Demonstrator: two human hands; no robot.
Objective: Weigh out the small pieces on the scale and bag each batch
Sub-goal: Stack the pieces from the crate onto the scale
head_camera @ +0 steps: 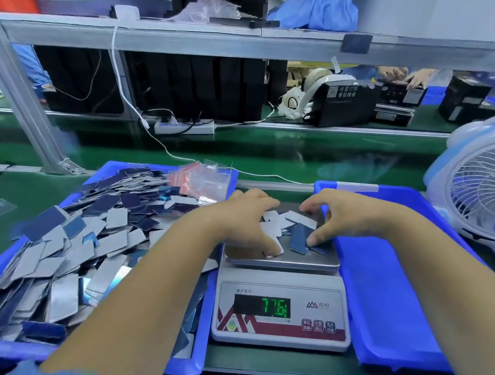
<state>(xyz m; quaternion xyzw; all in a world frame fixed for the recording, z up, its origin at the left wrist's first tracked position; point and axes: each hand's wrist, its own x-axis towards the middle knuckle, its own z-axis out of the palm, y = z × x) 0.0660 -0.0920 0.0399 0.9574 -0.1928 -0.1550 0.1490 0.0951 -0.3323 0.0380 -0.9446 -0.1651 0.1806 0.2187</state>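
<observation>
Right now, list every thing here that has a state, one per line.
scale: on, display lit green
scale pan: loaded with small pieces
left hand: fingers spread over the pieces
right hand: fingers curled around the pieces
left bin: heaped with pieces
right bin: nothing visible inside
zip bags: unfilled
</observation>
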